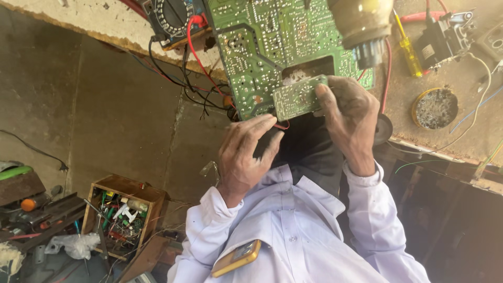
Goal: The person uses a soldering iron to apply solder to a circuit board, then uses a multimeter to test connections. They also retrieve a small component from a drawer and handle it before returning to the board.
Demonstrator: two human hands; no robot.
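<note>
Head view: 2 hands together on small green circuit board [299, 97], long axis 2 to 8 o'clock; right hand [350, 116] pinches its 3 o'clock end, left hand [245, 152] fingers touch its lower edge at 7.

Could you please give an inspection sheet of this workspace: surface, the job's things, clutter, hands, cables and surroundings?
Surface: worn, stained workbench.
Job's things: small circuit board held at the edge of a large green circuit board.
Clutter: yellow screwdriver, round tin, black transformer part, multimeter.
Hands: left hand, fingers at the small board's lower edge; right hand grips its right end.
Cables: red and black leads run from the multimeter under the large board.
Surroundings: wooden box of parts on the floor; yellow phone in the shirt pocket.
</note>
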